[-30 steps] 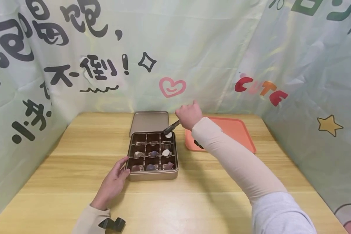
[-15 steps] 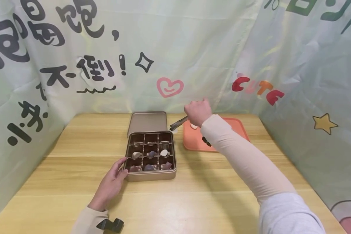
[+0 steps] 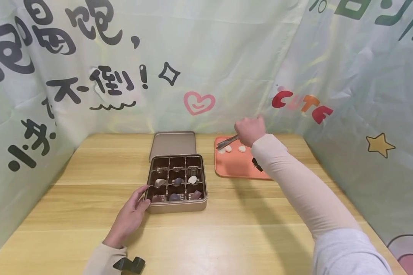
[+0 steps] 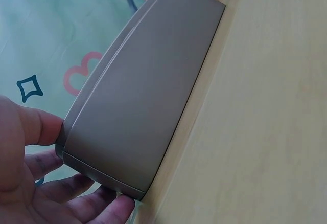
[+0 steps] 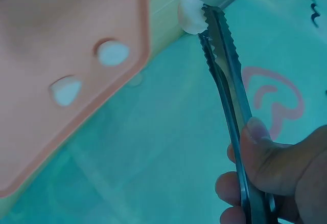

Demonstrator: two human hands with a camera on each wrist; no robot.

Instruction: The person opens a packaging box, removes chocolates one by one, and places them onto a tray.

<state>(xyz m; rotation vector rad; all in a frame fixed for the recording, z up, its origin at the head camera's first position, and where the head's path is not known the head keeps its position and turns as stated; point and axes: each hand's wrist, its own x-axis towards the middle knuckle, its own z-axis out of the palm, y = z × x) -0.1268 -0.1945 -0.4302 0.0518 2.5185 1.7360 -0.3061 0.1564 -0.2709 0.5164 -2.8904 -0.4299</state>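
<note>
My right hand [image 3: 251,131] grips metal tongs [image 5: 230,96] with serrated tips, over the left part of the orange tray [image 3: 242,171]. A small white piece with a wavy edge [image 5: 191,15] is at the tong tips. My left hand [image 3: 132,214] holds the front left corner of a bronze tin box [image 3: 179,207], thumb at the front corner, fingers along the left side. Its dark insert has nine compartments. The middle and front rows hold small pieces, among them a white one [image 3: 192,179] and a purple one [image 3: 178,181]; the back row shows none.
Two white pieces, one rounded [image 5: 113,53] and one pointed [image 5: 66,91], lie on the tray. Behind the box lies its bronze lid [image 3: 173,143]. A printed cloth [image 3: 227,68] hangs around the wooden table [image 3: 106,160].
My right hand has moved right, carrying the tongs and white piece from the box's back right compartment to above the tray. The left hand stays at the box; the view shifted slightly.
</note>
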